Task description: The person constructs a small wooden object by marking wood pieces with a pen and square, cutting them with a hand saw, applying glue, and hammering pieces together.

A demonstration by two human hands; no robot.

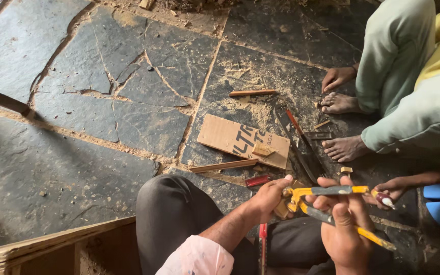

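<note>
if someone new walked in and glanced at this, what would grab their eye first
Most likely the yellow-handled pliers at lower right, gripped by the right hand while the left hand touches their jaws. Next, the flat piece of cardboard lying mid-floor on the dusty stone slabs, with thin wooden sticks beside it. At the right edge, another person squats barefoot, feet beside the scattered tools.

I see my right hand (343, 229) gripping yellow-handled pliers (332, 203); my left hand (268, 196) pinching a small wood block (281, 209) at their head; cardboard piece (243, 141) on stone floor (77, 153); a co-worker's bare feet (342, 125) nearby.
</note>
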